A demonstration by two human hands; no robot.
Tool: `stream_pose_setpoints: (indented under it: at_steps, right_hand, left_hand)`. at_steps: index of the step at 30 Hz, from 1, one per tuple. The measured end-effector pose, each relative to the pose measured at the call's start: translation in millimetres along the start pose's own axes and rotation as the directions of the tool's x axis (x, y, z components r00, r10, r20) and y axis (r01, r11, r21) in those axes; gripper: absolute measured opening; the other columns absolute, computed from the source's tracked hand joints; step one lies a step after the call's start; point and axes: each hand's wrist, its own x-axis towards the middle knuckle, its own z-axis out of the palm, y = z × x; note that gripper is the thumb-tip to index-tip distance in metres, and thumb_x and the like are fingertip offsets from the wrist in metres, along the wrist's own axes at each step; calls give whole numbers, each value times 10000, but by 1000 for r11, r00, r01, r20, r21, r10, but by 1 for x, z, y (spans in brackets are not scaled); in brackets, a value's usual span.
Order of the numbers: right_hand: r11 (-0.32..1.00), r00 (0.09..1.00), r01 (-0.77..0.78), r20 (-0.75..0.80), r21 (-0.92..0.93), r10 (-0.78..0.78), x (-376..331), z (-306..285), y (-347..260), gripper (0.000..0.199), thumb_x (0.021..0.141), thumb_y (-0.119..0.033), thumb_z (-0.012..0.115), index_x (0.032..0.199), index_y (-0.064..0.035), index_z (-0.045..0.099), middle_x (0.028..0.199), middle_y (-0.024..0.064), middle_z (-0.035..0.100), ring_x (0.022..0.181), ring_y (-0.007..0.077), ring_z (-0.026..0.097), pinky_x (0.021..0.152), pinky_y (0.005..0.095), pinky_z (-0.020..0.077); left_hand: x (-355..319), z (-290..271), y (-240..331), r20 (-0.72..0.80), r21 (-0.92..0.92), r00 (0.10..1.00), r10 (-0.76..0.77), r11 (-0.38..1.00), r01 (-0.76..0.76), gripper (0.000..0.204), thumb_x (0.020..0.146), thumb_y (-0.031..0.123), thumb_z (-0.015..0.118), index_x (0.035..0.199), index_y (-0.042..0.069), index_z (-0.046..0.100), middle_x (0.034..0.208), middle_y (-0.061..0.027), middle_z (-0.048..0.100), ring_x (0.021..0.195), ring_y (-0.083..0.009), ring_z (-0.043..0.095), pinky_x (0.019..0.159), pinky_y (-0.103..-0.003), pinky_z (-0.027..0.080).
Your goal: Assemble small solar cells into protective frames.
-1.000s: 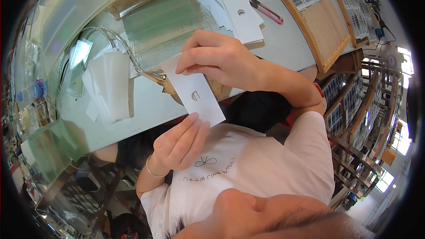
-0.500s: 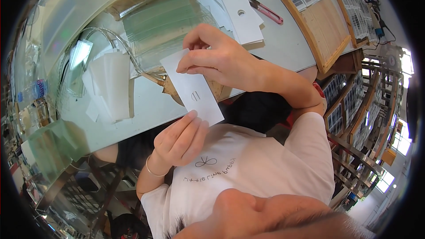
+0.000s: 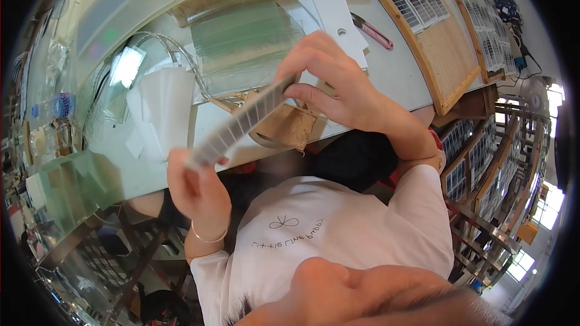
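Against the pale surface (image 3: pixel 399 72), a grey, lined strip (image 3: pixel 244 123) is held aslant, its long axis rising from lower left to upper right: my left hand (image 3: pixel 198 187) pinches the blurred lower end, my right hand (image 3: pixel 338 87) the upper, neither nearer.

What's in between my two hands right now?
A grey strip with pale crosswise lines spans the gap from your left hand to your right hand, as the head view shows.
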Motion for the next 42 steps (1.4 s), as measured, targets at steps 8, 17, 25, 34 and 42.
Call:
stream_pose_setpoints:
  at_steps: [8,17,25,34,42]
  right_hand:
    - [773,865,-498,159,393,476,-8,8,-5,377,954,32,692,1261,-38,485,1136,36,522,927,80,515,813,233,476]
    - [578,799,-556,192,598,569,-8,12,0,376,939,40,710,1231,-31,484,1085,23,527,928,65,527,822,222,481]
    - [393,751,-605,333,693,569,-8,8,12,177,966,-44,716,1083,-10,587,1135,47,570,1006,88,573,853,233,490]
    - [395,785,-535,266,747,560,-10,8,9,139,958,-38,717,1033,-25,600,1144,56,571,1014,94,558,884,248,470]
    - [479,711,-659,274,579,648,-18,0,-13,272,928,43,705,1145,-32,559,1077,18,539,915,47,518,780,203,465]
  left_hand:
    - [20,-12,-12,7,-309,896,-445,851,425,265,1048,65,562,1297,-24,569,1194,-95,672,1032,-144,675,871,-309,603]
    - [24,-9,-11,-21,-262,923,-384,893,365,115,1041,52,583,1132,-17,599,1080,-85,696,964,-139,691,818,-294,630]
    - [20,-7,-11,-39,-297,949,-313,910,288,120,1040,63,593,1128,-19,593,1106,-96,675,968,-153,697,801,-303,641]
    - [22,-5,-11,-17,-327,937,-348,888,324,114,1044,56,583,1125,-22,598,1099,-99,697,961,-150,704,806,-290,640]
    - [6,-1,-14,-5,-240,858,-513,834,497,302,1012,-19,570,1301,8,483,964,-26,576,876,-124,663,754,-291,634]
